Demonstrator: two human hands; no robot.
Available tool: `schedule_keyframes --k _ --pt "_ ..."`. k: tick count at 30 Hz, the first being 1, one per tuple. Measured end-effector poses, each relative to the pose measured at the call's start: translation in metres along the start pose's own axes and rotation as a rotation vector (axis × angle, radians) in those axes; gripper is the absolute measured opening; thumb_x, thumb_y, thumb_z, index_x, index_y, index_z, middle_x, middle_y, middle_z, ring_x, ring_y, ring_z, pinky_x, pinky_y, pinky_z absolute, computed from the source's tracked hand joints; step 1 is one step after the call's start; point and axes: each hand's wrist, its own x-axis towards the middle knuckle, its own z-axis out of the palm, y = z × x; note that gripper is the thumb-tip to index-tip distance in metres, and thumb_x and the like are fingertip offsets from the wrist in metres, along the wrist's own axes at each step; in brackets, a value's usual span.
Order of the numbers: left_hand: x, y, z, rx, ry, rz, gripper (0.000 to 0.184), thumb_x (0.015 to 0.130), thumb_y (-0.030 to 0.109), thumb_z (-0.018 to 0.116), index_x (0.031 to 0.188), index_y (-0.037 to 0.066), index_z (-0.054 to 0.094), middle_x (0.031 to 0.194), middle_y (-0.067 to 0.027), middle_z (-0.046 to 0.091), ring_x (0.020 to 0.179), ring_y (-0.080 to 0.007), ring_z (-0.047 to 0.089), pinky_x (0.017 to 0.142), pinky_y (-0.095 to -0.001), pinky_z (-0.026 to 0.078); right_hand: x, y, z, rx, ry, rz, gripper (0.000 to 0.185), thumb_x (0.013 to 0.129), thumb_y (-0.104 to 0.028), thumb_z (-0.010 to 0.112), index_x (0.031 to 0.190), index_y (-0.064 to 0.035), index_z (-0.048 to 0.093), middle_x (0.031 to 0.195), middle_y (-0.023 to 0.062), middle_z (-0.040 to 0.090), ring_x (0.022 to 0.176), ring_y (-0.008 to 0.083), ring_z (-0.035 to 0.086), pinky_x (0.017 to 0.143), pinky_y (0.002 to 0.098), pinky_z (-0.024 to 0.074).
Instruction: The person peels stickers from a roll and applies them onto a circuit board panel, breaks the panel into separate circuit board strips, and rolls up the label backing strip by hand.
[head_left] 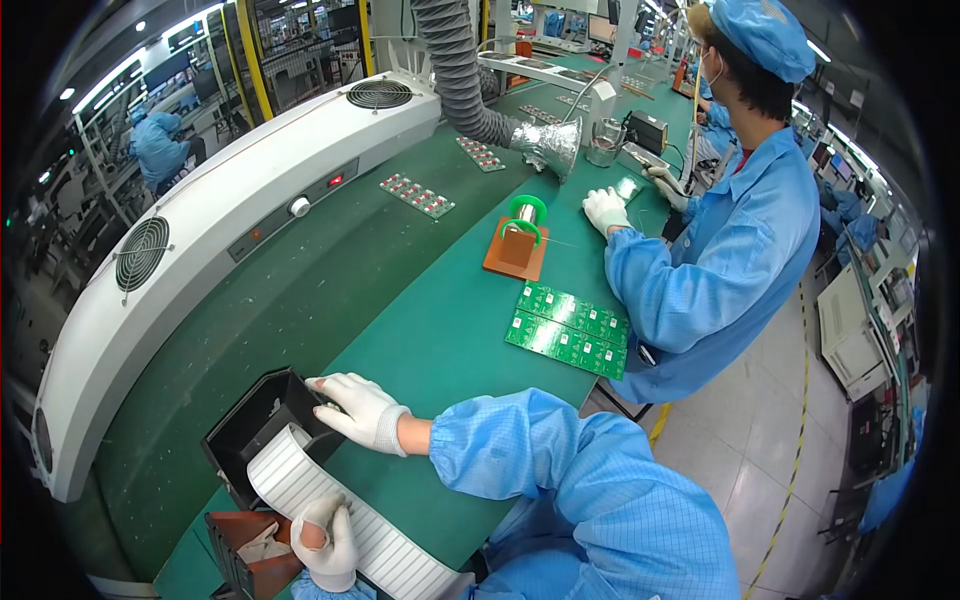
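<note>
My left hand (326,545), in a white glove with a bare thumb tip, is closed at the near edge of a long strip of white labels (370,530). The strip curves up out of a black bin (225,440) and runs down to the lower edge of the view. My gloved right hand (362,412) grips the bin's right rim, with fingertips over the edge. Just beside my left hand stands a brown open box (235,560) with crumpled pale material (264,545) inside.
Green circuit board panels (568,330) lie right of centre, near a solder wire spool (526,215) on a brown stand. A co-worker (740,220) sits at right, gloved hands on a small board. A white fan unit (200,240) and a duct hose (460,80) overhang the bench.
</note>
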Motion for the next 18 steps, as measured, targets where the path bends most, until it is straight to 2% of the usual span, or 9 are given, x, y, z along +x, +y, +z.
schedule_keyframes --k 18 --pt "-0.0018 -0.0054 0.0006 -0.033 -0.001 -0.031 0.014 0.086 -0.008 0.062 0.098 -0.004 0.069 0.083 -0.0176 0.071 0.070 -0.0246 0.071 0.067 -0.0336 0.056 -0.0014 -0.0014 -0.0007 0.026 0.005 0.011 0.046 0.098 -0.032 0.057 0.133 -0.0021 0.057 0.129 0.0183 0.060 0.120 0.0370 0.055 0.107 0.0443 0.0418"
